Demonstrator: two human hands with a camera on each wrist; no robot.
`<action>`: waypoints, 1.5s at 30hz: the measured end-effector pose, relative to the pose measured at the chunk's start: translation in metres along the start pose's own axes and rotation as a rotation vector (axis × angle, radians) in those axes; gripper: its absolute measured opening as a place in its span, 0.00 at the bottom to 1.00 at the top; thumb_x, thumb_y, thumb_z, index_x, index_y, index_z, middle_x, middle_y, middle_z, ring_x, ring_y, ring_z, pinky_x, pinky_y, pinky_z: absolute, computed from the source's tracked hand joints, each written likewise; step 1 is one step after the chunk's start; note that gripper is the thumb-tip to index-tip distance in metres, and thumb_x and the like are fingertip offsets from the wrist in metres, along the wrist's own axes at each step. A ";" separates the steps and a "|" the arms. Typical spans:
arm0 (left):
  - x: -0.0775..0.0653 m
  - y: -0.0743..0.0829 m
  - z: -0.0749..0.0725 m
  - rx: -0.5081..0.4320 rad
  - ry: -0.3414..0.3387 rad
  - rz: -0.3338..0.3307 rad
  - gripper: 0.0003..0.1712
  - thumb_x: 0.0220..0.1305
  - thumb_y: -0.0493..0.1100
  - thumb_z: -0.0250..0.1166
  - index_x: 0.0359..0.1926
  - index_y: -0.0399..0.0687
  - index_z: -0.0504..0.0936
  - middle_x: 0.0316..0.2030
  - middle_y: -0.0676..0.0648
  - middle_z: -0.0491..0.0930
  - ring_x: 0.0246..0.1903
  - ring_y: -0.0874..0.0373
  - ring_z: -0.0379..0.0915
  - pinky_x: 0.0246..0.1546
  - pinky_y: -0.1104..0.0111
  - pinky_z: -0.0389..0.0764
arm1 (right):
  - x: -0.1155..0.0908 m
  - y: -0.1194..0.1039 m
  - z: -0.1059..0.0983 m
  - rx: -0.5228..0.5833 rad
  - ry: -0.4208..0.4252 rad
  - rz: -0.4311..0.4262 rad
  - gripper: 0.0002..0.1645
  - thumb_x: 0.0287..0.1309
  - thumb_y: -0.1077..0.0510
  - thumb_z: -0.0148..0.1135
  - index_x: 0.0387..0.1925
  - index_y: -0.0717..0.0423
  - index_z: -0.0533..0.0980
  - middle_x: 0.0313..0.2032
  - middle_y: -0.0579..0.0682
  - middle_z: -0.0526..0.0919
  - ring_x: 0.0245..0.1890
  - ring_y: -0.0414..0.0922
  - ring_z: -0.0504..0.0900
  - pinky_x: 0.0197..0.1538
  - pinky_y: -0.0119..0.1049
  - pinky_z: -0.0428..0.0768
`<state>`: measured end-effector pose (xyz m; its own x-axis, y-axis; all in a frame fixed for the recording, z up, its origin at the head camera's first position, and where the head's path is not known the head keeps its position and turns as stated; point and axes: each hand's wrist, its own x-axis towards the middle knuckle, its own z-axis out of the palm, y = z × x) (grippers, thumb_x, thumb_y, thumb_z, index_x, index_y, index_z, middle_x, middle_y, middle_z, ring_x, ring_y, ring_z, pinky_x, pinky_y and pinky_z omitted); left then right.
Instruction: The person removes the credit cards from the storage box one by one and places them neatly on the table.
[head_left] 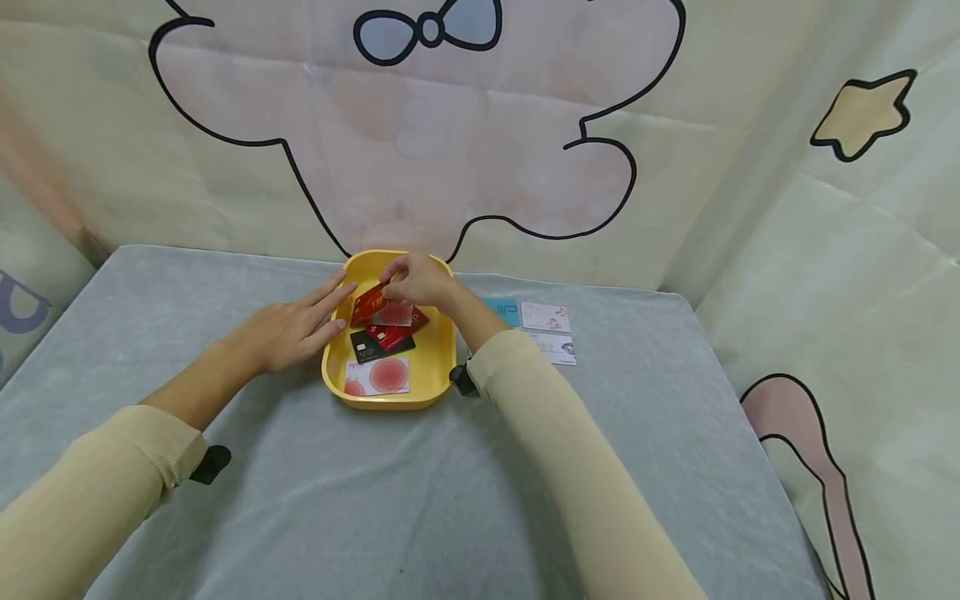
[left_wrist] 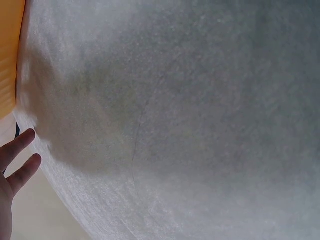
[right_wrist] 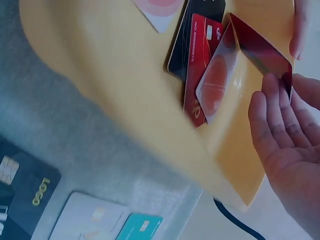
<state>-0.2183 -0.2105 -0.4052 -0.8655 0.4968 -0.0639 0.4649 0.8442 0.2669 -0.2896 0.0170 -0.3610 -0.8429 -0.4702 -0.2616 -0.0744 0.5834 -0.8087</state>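
My right hand [head_left: 422,282] reaches into a yellow tray [head_left: 437,371] and pinches a red VIP card [head_left: 367,305] between thumb and fingers. In the right wrist view that red card [right_wrist: 262,52] stands tilted, one end raised. Under and beside it lie a pale card with a pink circle [right_wrist: 216,85], another red card [right_wrist: 194,65] and a black VIP card [head_left: 366,348]. Nearest me in the tray is a white card with red circles [head_left: 378,377]. Along the tray's left rim, my left hand [head_left: 288,333] rests with its fingers extended.
Right of the tray, on the grey cloth [head_left: 637,400], lie a teal card [head_left: 504,311], a white card [head_left: 545,317] and another pale card [head_left: 557,348]. The right wrist view also shows a dark LOGO card [right_wrist: 30,192]. A printed curtain [head_left: 480,167] hangs behind the table.
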 end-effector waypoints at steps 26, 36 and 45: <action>0.000 0.003 -0.001 -0.009 -0.004 -0.004 0.39 0.76 0.59 0.44 0.80 0.52 0.45 0.79 0.44 0.39 0.57 0.38 0.75 0.51 0.45 0.77 | -0.062 0.011 -0.050 -0.073 -0.036 -0.070 0.14 0.66 0.65 0.60 0.53 0.61 0.79 0.42 0.55 0.84 0.42 0.51 0.82 0.49 0.40 0.83; -0.001 0.002 0.000 -0.008 -0.015 -0.013 0.40 0.76 0.60 0.44 0.80 0.52 0.44 0.79 0.44 0.38 0.58 0.37 0.74 0.53 0.44 0.75 | -0.092 0.025 -0.063 -0.040 0.000 -0.081 0.14 0.66 0.64 0.62 0.53 0.59 0.80 0.40 0.53 0.84 0.43 0.49 0.81 0.49 0.37 0.83; 0.000 0.004 0.000 -0.008 -0.014 -0.010 0.40 0.76 0.61 0.44 0.80 0.51 0.45 0.79 0.44 0.38 0.59 0.37 0.73 0.54 0.43 0.75 | -0.114 0.040 -0.074 -0.035 0.008 -0.054 0.15 0.67 0.64 0.61 0.54 0.58 0.79 0.42 0.54 0.84 0.43 0.50 0.81 0.49 0.40 0.83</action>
<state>-0.2166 -0.2076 -0.4039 -0.8674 0.4911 -0.0804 0.4545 0.8476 0.2739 -0.2355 0.1426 -0.3243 -0.8413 -0.4966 -0.2135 -0.1388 0.5802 -0.8026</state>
